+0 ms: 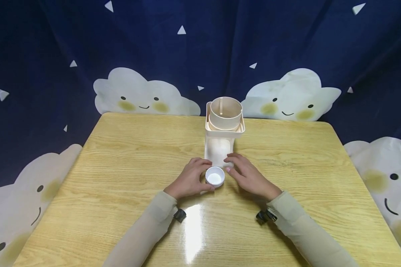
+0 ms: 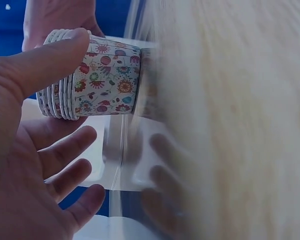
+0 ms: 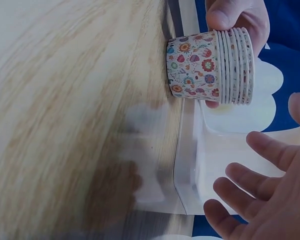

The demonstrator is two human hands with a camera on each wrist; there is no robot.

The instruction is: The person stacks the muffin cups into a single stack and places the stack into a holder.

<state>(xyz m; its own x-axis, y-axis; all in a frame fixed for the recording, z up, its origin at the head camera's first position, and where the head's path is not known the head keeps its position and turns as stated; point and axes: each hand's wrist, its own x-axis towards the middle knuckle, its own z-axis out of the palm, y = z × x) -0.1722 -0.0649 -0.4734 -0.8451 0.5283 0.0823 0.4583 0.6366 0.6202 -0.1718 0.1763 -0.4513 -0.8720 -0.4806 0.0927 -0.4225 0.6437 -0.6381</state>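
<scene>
A nested stack of small paper baking cups (image 2: pixel 107 80), white with a colourful floral print and rolled rims, stands upright on the table. From above, its white inside (image 1: pixel 215 177) shows. My left hand (image 1: pixel 193 177) holds the stack between thumb and index finger near the rims, its other fingers loose in the left wrist view. To the right of the cups is my right hand (image 1: pixel 248 176), fingers relaxed and apart from the stack, nothing in its grasp. Just beyond the cups stands a cream plastic holder (image 1: pixel 218 148) with a round open cylinder (image 1: pixel 225 113) on top.
The wooden table (image 1: pixel 137 148) has a glossy surface. Behind it hangs a dark blue curtain (image 1: pixel 214 48) with white triangles and smiling clouds. Dark wrist cameras (image 1: pixel 179 215) are strapped at both sleeves.
</scene>
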